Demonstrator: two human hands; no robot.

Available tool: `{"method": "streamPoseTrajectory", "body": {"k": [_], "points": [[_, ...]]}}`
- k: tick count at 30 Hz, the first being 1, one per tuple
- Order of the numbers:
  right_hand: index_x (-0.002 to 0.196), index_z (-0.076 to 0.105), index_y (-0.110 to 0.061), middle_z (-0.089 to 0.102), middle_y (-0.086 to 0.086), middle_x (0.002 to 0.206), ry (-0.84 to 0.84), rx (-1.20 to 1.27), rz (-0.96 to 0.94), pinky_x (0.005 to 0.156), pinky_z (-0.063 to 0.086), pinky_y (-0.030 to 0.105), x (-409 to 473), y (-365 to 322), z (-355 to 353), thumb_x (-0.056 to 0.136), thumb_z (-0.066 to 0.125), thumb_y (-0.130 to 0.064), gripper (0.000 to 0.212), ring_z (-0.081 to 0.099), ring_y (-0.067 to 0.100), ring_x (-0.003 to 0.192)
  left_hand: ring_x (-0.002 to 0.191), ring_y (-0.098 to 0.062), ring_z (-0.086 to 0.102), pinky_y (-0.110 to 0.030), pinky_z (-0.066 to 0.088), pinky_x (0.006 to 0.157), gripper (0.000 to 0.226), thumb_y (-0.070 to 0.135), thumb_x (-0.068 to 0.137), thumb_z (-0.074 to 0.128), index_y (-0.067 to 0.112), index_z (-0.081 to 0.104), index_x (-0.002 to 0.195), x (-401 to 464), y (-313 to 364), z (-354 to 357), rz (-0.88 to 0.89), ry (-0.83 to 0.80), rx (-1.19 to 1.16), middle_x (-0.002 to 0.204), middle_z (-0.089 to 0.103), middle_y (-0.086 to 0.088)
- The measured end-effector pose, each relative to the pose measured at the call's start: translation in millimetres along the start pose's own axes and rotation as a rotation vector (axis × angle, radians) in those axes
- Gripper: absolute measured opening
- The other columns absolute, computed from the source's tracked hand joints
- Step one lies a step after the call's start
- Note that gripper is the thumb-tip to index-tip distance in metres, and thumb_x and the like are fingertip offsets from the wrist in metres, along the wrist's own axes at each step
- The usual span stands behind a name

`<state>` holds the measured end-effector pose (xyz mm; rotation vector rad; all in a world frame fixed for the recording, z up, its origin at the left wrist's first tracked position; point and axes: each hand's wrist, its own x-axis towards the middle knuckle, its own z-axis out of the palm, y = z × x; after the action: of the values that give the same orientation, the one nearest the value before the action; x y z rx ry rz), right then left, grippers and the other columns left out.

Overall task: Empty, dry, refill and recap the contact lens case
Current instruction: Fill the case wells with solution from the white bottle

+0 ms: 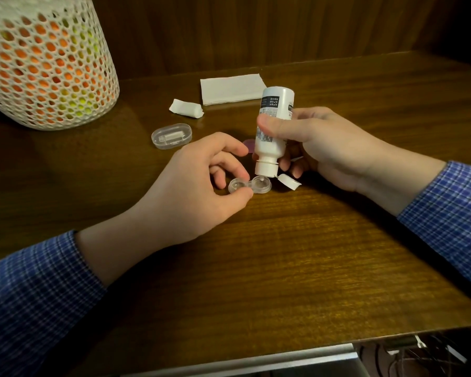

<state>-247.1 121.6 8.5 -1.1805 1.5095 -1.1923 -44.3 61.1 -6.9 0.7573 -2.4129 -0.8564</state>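
Note:
A clear, uncapped contact lens case (249, 185) lies on the wooden table (283, 254). My left hand (201, 180) pinches its left well between thumb and fingers. My right hand (324, 148) grips a white solution bottle (273, 129) turned upside down. The bottle's nozzle sits just over the case's right well, and its flip cap (288, 182) hangs open beside the well. A purple cap (249, 145) shows partly behind the bottle and my left fingers.
A crumpled tissue (186, 108) and a folded tissue (233, 88) lie further back. A clear oval box (172, 136) sits left of the bottle. A white mesh basket of orange and green balls (46, 63) stands at the far left. The table's front edge (365, 336) is close.

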Motion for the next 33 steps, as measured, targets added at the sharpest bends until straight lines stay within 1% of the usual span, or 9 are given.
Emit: {"method": "streamPoseTrajectory", "body": {"k": [2, 10, 14, 18, 20, 24, 33], "points": [[0.101, 0.070, -0.015, 0.079, 0.001, 0.088, -0.003, -0.001, -0.002, 0.046, 0.045, 0.019, 0.2, 0.1, -0.4, 0.096, 0.067, -0.040, 0.025, 0.059, 0.010, 0.058, 0.076, -0.014, 0.065, -0.015, 0.050, 0.062, 0.051, 0.018, 0.081, 0.084, 0.020, 0.062, 0.127, 0.1, 0.2, -0.2, 0.002, 0.003, 0.003, 0.093, 0.074, 0.012], [0.098, 0.072, -0.016, 0.079, 0.002, 0.089, 0.004, -0.006, 0.005, 0.045, 0.044, 0.019, 0.4, 0.5, -0.1, 0.096, 0.067, -0.040, 0.025, 0.059, 0.009, 0.057, 0.076, -0.010, 0.066, -0.014, 0.049, 0.062, 0.053, 0.024, 0.080, 0.083, 0.020, 0.061, 0.128, -0.2, 1.0, -1.1, -0.008, 0.020, -0.024, 0.093, 0.076, 0.012], [0.100, 0.072, -0.015, 0.080, 0.003, 0.091, 0.001, -0.011, 0.008, 0.045, 0.044, 0.019, 0.4, 0.3, 0.2, 0.097, 0.067, -0.041, 0.026, 0.059, 0.009, 0.057, 0.076, -0.009, 0.066, -0.013, 0.049, 0.062, 0.053, 0.023, 0.080, 0.084, 0.021, 0.061, 0.128, -0.3, 1.3, -0.8, -0.010, 0.014, -0.020, 0.093, 0.075, 0.012], [0.095, 0.070, -0.016, 0.077, -0.004, 0.076, 0.024, 0.021, -0.005, 0.044, 0.043, 0.018, -0.7, -0.2, 1.3, 0.096, 0.066, -0.040, 0.025, 0.058, 0.007, 0.055, 0.076, -0.009, 0.066, -0.012, 0.048, 0.061, 0.054, 0.021, 0.079, 0.085, 0.021, 0.061, 0.128, -0.1, 1.9, -0.6, -0.015, 0.008, -0.029, 0.093, 0.075, 0.012], [0.097, 0.068, -0.015, 0.076, -0.005, 0.072, 0.033, 0.029, -0.009, 0.043, 0.043, 0.019, -1.2, -0.3, 1.8, 0.096, 0.066, -0.040, 0.024, 0.058, 0.005, 0.053, 0.076, -0.009, 0.066, -0.011, 0.048, 0.060, 0.054, 0.021, 0.079, 0.085, 0.021, 0.061, 0.128, 0.1, 1.9, -0.8, -0.013, 0.005, -0.031, 0.092, 0.075, 0.012], [0.104, 0.066, -0.016, 0.077, -0.006, 0.074, 0.038, 0.009, -0.005, 0.043, 0.045, 0.018, -1.6, -0.7, 3.4, 0.095, 0.069, -0.039, 0.025, 0.060, 0.005, 0.053, 0.075, -0.011, 0.066, -0.011, 0.047, 0.059, 0.053, 0.022, 0.079, 0.085, 0.021, 0.061, 0.127, 0.9, 1.7, -0.6, -0.019, 0.006, -0.037, 0.091, 0.075, 0.012], [0.107, 0.063, -0.019, 0.078, -0.007, 0.075, 0.069, -0.017, -0.021, 0.043, 0.046, 0.018, -3.4, -1.2, 7.2, 0.093, 0.071, -0.041, 0.027, 0.062, 0.004, 0.053, 0.074, -0.010, 0.065, -0.013, 0.048, 0.059, 0.053, 0.023, 0.080, 0.085, 0.021, 0.061, 0.128, 1.2, 1.6, -1.1, -0.032, -0.004, -0.037, 0.092, 0.074, 0.011]]}}
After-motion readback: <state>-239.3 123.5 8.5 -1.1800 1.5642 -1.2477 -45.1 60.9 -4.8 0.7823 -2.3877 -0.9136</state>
